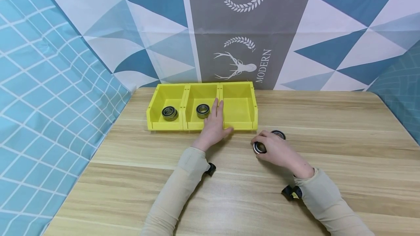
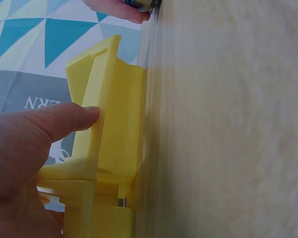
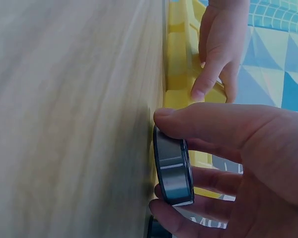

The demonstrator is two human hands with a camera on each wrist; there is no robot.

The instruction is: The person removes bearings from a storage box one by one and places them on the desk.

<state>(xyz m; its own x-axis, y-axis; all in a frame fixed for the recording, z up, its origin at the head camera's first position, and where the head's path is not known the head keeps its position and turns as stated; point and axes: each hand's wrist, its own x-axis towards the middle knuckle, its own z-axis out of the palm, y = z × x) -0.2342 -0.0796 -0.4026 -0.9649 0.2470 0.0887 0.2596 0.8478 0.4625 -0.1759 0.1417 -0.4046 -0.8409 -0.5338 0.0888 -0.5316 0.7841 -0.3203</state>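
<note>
The right hand (image 1: 277, 150) pinches a black-and-silver bearing (image 1: 259, 147) between thumb and fingers, close above the wooden table; in the right wrist view the bearing (image 3: 173, 166) is tilted on its edge. Just behind that hand, a second bearing (image 1: 279, 134) lies on the table, partly hidden. The left hand (image 1: 214, 128) rests on the yellow three-compartment bin (image 1: 239, 126) at the divider between the middle and right compartments, fingers extended. Its thumb (image 2: 74, 119) touches the front rim. One bearing (image 1: 203, 110) sits in the middle compartment; stacked bearings (image 1: 169, 113) are in the left one.
The bin stands at the back of the wooden table (image 1: 229, 199), against a patterned cloth backdrop (image 1: 242, 21). A blue gridded cloth (image 1: 49, 83) hangs along the left side. Nothing lies in the bin's right compartment.
</note>
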